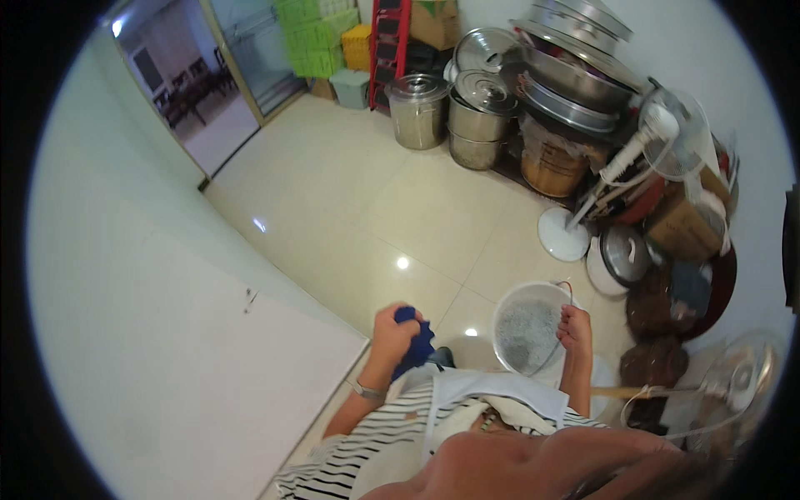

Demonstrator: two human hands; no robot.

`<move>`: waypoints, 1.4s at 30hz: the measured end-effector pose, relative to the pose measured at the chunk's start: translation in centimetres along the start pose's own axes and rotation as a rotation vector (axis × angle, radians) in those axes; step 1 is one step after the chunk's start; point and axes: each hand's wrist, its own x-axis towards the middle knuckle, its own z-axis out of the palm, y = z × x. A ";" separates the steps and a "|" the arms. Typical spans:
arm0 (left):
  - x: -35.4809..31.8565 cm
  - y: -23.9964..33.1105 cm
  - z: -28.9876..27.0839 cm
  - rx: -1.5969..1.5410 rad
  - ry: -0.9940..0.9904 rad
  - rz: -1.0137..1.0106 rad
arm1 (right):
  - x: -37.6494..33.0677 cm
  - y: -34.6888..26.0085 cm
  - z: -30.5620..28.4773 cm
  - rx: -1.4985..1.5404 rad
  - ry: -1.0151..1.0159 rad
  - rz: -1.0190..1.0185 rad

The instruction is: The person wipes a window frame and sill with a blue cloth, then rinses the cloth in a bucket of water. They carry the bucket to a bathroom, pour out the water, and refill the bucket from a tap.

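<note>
A dark blue cloth (pixel 414 343) hangs bunched in my left hand (pixel 393 332), whose fingers are closed round it. My right hand (pixel 572 327) is closed on the thin wire handle of a white bucket (pixel 502 321). Inside the bucket lies greyish, speckled content, perhaps sudsy water; I cannot tell exactly what it is. The bucket is in front of me, to the right of the cloth. My left wrist wears a watch or bracelet (pixel 367 390).
Large lidded metal pots (pixel 418 117) and stacked basins (pixel 575 83) line the far wall. On the right stand a white fan (pixel 562 235), a lidded cooker (pixel 621 258) and dark bags (pixel 658 304). A white panel (pixel 183 333) fills the left. A doorway (pixel 196 92) opens at the far left.
</note>
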 end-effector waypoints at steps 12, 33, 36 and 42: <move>37.2 7.5 -10.0 -0.219 0.483 0.087 | 27.2 -18.3 36.9 -0.087 -0.235 -0.071; 87.0 14.8 -52.4 -0.199 1.054 0.087 | 57.5 -23.1 113.4 -0.307 -0.414 0.122; 94.8 17.0 -58.2 -0.218 1.058 0.143 | 59.8 -23.4 125.2 -0.348 -0.459 0.090; 106.6 18.1 -72.4 -0.206 1.183 0.188 | 64.9 -17.8 149.4 -0.436 -0.596 0.158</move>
